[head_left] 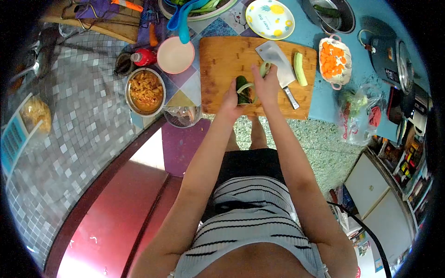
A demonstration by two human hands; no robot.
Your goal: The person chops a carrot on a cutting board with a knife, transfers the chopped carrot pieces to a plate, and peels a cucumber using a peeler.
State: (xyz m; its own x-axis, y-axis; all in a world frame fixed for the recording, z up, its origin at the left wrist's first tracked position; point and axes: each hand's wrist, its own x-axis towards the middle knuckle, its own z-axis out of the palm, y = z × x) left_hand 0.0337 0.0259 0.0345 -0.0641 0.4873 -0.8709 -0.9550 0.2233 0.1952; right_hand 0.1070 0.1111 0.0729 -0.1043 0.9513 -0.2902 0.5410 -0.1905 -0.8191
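Observation:
My left hand [229, 99] is closed around a dark green cucumber piece [241, 83], held low over the near part of the wooden cutting board [218, 60]. Close beside it, my right hand [267, 85] grips what looks like a pale green peeler [264, 69]; its looped end pokes out above my fingers. A pale strip crosses the cucumber between the hands, but whether it is peel or part of the tool is unclear. To the right, a cleaver [278, 60] lies flat on the board, handle toward me. Beyond the blade rests a pale, peeled cucumber piece [300, 69].
Right of the board are a dish of orange chunks [333, 60] and a plastic bag [359, 113]. A patterned plate [270, 18] and metal pot [345, 21] stand behind. On the left are a pink-rimmed bowl [175, 54], a metal bowl of food [160, 105] and a red-capped bottle [144, 57].

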